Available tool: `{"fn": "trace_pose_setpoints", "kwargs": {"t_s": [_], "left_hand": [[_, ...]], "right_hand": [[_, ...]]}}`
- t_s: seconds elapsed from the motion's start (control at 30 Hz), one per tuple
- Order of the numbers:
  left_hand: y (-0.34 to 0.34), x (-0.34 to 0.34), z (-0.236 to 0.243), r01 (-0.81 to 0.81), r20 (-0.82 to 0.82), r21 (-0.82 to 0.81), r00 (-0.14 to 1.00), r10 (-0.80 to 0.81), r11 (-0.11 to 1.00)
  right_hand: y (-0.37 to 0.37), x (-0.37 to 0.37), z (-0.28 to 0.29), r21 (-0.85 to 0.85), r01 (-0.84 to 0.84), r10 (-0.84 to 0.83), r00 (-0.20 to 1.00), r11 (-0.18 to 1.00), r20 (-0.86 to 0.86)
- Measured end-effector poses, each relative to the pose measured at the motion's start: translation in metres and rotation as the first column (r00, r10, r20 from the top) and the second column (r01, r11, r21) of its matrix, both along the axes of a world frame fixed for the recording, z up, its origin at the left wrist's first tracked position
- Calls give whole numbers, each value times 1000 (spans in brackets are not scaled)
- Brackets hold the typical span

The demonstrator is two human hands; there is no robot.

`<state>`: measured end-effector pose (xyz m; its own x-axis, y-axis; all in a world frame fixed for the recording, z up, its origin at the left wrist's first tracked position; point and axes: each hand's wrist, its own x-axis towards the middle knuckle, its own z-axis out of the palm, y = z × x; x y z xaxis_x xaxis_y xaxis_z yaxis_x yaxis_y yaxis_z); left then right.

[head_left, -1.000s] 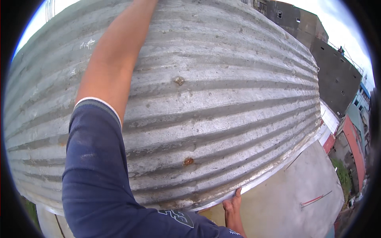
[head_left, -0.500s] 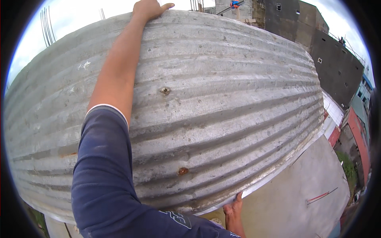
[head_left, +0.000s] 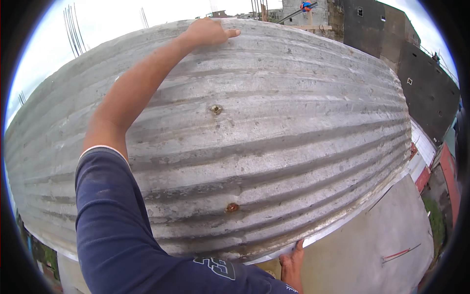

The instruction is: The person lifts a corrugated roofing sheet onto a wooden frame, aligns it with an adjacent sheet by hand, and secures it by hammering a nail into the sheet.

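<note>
A large grey corrugated metal sheet (head_left: 293, 132) stands tilted in front of me and spans most of the view. Its ridges run from side to side, and two rusty holes mark its middle. My left hand (head_left: 209, 32) is closed over the top edge, thumb on the near face, with the other fingers hidden behind. Down at the bottom edge, my right hand (head_left: 292, 262) holds the sheet from beneath, one digit pointing up against the edge; its remaining fingers are partly hidden. My left arm, in a dark blue sleeve, crosses in front of the sheet.
Below the sheet at right is a concrete slab (head_left: 367, 245) with a thin reddish rod (head_left: 397, 254) on it. Beyond rise dark grey buildings (head_left: 377, 29). Upright rebar (head_left: 73, 32) stands at the far left. Lower roofs and greenery (head_left: 433, 223) lie past the slab's right edge.
The sheet and both hands sit slightly further right and lower at the top in view. My left elbow has swung out left, and the arm now slants more. Both hands keep their hold.
</note>
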<state>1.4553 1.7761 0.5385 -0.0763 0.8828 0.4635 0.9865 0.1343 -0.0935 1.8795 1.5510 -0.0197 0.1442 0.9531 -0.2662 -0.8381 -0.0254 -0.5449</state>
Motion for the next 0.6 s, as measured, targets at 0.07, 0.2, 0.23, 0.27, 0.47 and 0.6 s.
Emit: {"fn": "trace_pose_setpoints", "kwargs": {"t_s": [0.07, 0.2, 0.23, 0.27, 0.47, 0.6], "left_hand": [[-41, 19, -46, 97, -238, 158, 969, -58, 983], [-98, 17, -78, 184, -275, 276, 956, -106, 943], [-97, 18, -78, 171, -223, 252, 968, -115, 952], [-100, 23, -76, 169, -170, 229, 977, -132, 959], [-177, 57, -46, 97, 20, -83, 995, -95, 992], [-230, 61, -19, 78, 164, -185, 985, -48, 980]], "right_hand": [[-4, 6, 0, 0, 3, -3, 1000, 1000, 13], [-25, 17, 21, -35, -13, 12, 1000, 999, -23], [-31, 20, 26, -6, -15, 15, 999, 1000, 39], [-45, 28, 32, 26, -8, 6, 995, 1000, 102], [-199, 115, 129, 54, -9, 7, 1000, 999, 25], [-260, 157, 225, -32, -50, 53, 995, 998, 86]]}}
